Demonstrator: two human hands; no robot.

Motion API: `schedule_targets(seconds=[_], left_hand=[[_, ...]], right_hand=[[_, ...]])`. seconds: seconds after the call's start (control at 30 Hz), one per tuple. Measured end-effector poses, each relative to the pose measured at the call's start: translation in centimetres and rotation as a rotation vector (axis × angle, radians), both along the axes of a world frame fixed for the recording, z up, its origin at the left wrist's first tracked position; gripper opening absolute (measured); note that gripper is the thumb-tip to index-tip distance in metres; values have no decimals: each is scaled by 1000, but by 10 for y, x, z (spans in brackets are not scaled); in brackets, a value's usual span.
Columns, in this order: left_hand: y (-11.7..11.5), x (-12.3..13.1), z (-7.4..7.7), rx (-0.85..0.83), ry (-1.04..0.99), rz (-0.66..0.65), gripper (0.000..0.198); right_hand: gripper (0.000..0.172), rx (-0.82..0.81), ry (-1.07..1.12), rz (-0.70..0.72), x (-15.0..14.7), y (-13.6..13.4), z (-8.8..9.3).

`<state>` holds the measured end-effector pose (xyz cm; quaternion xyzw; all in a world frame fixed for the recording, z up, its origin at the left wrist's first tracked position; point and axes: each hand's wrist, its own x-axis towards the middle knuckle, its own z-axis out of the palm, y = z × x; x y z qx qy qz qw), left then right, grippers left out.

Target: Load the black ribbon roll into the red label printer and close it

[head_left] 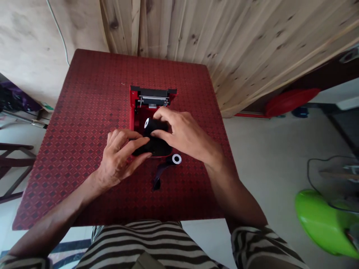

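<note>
A small red and black printer (157, 152) stands on the table with its lid (153, 93) raised at the back. My right hand (179, 129) grips a black ribbon roll (154, 126) with a white core, thumb below and fingers over its right end, above the printer's open inside. At the printer's front left corner is my left hand (120, 151), its index finger on top and its thumb lower at the front edge; the dark surface between them is hard to make out. A second white core (176, 159) with a black strip (161, 173) trailing from it lies in front of the printer.
The table (92, 108) has a red patterned cover and stands against a wooden plank wall (190, 30). On the floor to the right are a green plastic seat (319, 220) and a dark cable (308, 175). A wooden chair (15, 162) is at the left.
</note>
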<state>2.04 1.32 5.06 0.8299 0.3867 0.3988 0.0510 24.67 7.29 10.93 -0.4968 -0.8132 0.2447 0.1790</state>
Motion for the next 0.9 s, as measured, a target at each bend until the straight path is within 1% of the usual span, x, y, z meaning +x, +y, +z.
schedule_targets(seconds=[0.07, 0.13, 0.2, 0.3, 0.4, 0.47, 0.53, 0.63, 0.7, 0.8, 0.9], left_hand=[[4, 2, 2, -8, 35, 14, 29], [7, 3, 2, -29, 72, 22, 24], [9, 1, 2, -24, 107, 26, 22], [10, -2, 2, 0, 148, 21, 28], [12, -5, 2, 6, 167, 8, 30], [13, -6, 3, -23, 152, -7, 30], [14, -6, 6, -89, 130, -13, 26], [16, -4, 11, -171, 118, 8, 15], [18, -3, 14, -172, 119, 11, 12], [24, -1, 17, -154, 136, 6, 15], [32, -2, 17, -152, 166, -1, 19]], right_hand=[[24, 57, -160, -24, -10, 1, -1], [23, 86, -267, -37, -19, 3, -3], [23, 84, -316, -20, -26, 4, -4], [19, 61, -347, -4, -33, 6, -6], [16, 56, -363, -44, -37, 6, -8], [15, 67, -364, -58, -39, 4, -9], [14, 84, -360, -53, -40, 2, -11], [18, 115, -374, -36, -40, 0, -14], [22, 118, -400, -22, -40, 1, -13], [23, 75, -440, -3, -40, 4, -10], [22, 24, -473, -26, -43, 9, -6]])
